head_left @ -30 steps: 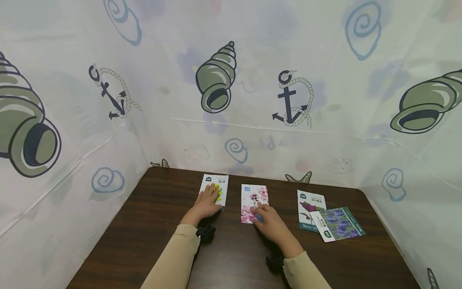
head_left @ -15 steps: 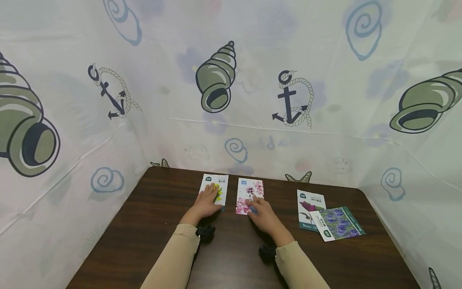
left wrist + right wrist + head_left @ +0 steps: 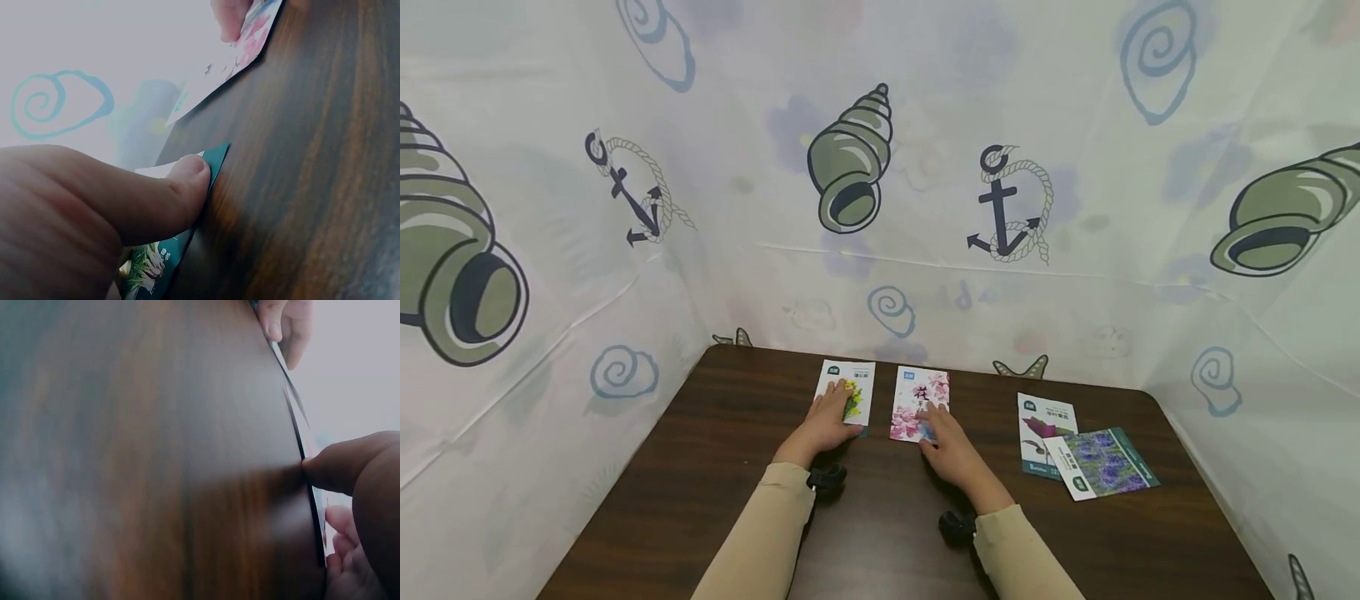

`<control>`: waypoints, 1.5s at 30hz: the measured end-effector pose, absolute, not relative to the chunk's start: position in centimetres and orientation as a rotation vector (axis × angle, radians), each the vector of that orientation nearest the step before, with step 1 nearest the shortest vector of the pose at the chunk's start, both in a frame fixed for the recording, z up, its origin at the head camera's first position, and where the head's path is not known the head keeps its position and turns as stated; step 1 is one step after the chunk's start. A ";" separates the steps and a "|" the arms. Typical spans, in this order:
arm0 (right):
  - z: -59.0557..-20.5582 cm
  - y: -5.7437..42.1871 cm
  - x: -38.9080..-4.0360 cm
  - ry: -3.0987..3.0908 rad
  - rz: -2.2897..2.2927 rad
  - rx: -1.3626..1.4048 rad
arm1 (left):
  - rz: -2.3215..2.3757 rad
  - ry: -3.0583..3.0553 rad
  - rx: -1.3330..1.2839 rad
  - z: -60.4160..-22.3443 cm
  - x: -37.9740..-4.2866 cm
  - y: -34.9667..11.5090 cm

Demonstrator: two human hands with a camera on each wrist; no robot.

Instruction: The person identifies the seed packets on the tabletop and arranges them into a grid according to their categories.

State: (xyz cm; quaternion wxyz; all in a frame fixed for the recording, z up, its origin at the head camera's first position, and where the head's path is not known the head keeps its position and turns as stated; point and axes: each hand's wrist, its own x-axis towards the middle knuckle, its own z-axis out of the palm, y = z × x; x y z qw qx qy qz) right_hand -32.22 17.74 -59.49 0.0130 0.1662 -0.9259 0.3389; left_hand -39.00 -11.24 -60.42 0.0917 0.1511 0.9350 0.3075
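Note:
A white seed packet with yellow flowers (image 3: 863, 377) lies at the far side of the table, and my left hand (image 3: 823, 423) rests flat across its lower part. Up close in the left wrist view, the left thumb (image 3: 181, 187) lies on the packet's green lower edge (image 3: 216, 164). Just to the right is a pink-blossom packet (image 3: 912, 400), level with the first and a narrow gap away. My right hand (image 3: 953, 446) touches its lower right part with fingers spread. In the right wrist view the right thumb (image 3: 337, 464) sits at that packet's near edge.
On the right of the dark wooden table (image 3: 880, 533) are a packet with a magenta flower (image 3: 1045, 412) and a purple-flower packet (image 3: 1108, 462), which overlaps it at an angle. A patterned cloth wall (image 3: 925, 275) stands behind the table and at its sides.
My right hand has slid the pink-blossom packet away from me and slightly left, up beside the yellow-flower packet. The left hand and the two packets at the right have stayed put.

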 end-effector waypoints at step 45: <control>-59.0 19.2 -32.5 -2.888 1.447 0.394 | 0.902 2.798 0.474 -60.4 -38.7 -10.7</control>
